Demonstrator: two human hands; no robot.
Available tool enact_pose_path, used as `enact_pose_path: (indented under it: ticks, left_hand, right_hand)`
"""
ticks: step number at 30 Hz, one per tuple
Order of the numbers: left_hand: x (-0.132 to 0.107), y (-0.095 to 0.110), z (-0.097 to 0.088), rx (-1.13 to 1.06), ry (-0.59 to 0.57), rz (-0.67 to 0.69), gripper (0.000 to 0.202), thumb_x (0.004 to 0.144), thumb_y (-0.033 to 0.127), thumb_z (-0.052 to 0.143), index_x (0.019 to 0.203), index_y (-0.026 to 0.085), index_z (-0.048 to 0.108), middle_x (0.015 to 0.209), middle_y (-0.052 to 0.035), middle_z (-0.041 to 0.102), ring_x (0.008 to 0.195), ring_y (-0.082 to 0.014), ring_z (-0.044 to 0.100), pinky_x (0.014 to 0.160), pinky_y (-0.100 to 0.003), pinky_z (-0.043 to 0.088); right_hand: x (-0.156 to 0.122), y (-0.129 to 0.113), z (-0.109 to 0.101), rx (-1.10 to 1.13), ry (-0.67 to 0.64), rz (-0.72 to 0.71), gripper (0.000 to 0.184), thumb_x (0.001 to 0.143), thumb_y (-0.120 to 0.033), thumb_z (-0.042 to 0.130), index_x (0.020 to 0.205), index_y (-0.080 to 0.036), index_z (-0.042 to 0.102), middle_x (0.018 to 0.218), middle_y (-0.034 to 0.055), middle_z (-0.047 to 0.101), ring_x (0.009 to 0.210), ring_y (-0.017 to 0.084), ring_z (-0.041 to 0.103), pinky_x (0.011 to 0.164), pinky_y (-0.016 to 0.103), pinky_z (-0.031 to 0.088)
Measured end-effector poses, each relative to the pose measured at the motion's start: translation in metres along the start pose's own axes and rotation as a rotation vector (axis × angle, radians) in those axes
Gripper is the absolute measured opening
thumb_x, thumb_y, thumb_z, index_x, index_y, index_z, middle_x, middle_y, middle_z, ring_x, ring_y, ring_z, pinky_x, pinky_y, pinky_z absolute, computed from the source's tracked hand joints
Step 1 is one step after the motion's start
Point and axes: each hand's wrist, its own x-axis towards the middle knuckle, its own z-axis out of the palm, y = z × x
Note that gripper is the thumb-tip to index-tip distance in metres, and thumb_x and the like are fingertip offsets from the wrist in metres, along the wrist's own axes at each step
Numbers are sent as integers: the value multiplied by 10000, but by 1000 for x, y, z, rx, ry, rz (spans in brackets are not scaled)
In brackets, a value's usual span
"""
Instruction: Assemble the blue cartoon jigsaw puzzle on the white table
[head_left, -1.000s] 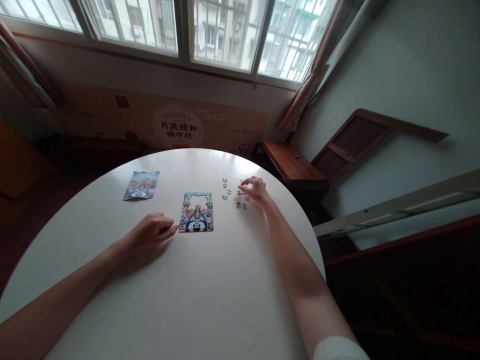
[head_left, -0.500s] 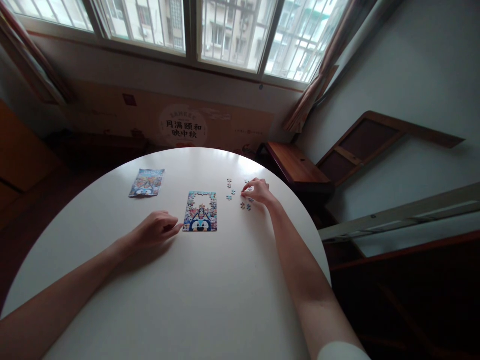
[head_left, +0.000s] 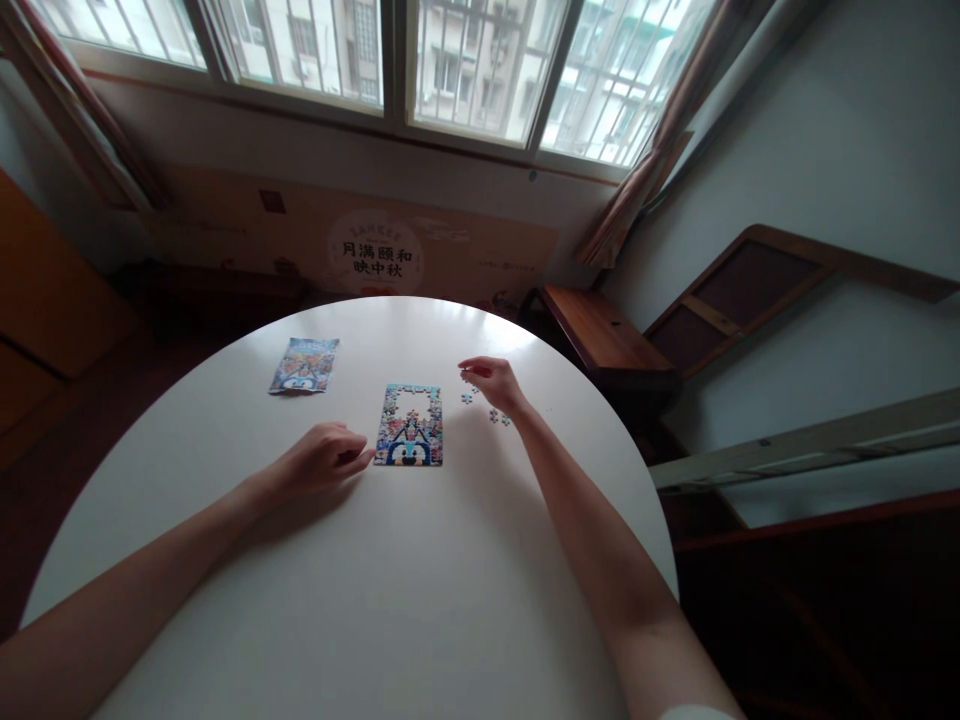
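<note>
A small jigsaw puzzle [head_left: 409, 440] lies on the white round table [head_left: 420, 580], with a blue cartoon face at its near end and an unfilled gap in its upper part. My left hand [head_left: 330, 455] rests at its lower left edge, fingers curled, one fingertip touching the border. To the puzzle's upper right, my right hand [head_left: 491, 382] is held over the loose pieces, thumb and fingertips pinched together on what looks like a small puzzle piece, mostly hidden. Several loose puzzle pieces [head_left: 494, 416] lie below and beneath that hand; some are covered by it.
A printed foil packet [head_left: 305, 366] with the same picture lies at the table's left back. Beyond the table's right side stands a brown wooden bench [head_left: 592, 328]. Barred windows [head_left: 480, 70] and a printed cardboard panel [head_left: 450, 230] are at the back.
My right hand has moved left and slightly up over the loose pieces, closer to the puzzle. My left hand stays at the puzzle's edge. The whole view has shifted slightly.
</note>
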Motion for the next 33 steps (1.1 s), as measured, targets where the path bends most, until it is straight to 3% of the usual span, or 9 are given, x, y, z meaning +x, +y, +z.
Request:
enact_pose_path:
  ticks: [3,7,14,18,27,33]
  left_hand:
    - [-1,-2,1,-2,2,-7,398,883,232,511,531,182,333,478,65,285,479,-87,281,553,-248,246]
    - [-1,-2,2,1,8,-13,406,898,248,505,545,180,316,490,63,276,489,-86,281,554,-249,239]
    - [-1,-3,3,-3,6,-22,404,903,258,498,554,178,311,490,63,272,488,-83,278,564,-246,245]
    - [-2,-2,2,1,8,-18,401,897,255,499,547,178,317,488,62,278,486,-84,281,554,-247,238]
    - [-1,-1,0,0,-27,-26,400,892,287,518,554,180,332,487,62,318,493,-86,302,561,-239,253]
    - [0,2,-2,1,-28,-16,402,886,282,520,542,179,338,479,62,314,480,-84,292,548,-241,244]
  right_hand:
    - [-5,-8,36,139,-14,-54,177,683,-317,709,799,-184,693,698,19,689,645,151,633,641,298,513]
    - [-18,-15,63,-10,43,-174,64,758,-262,683,779,-201,688,755,24,710,720,162,652,724,321,516]
    - [-37,-13,66,-356,79,-282,49,793,-184,698,763,-222,702,833,20,709,874,200,595,882,378,420]
    - [-38,-12,69,-357,43,-278,40,800,-202,706,767,-223,706,818,13,713,838,186,595,880,362,403]
    - [-38,-14,69,-353,-5,-249,161,804,-92,663,753,-232,722,814,3,734,836,190,615,863,348,417]
    - [-37,-8,70,-382,-27,-252,127,826,-136,661,791,-235,732,841,7,742,852,194,606,889,368,391]
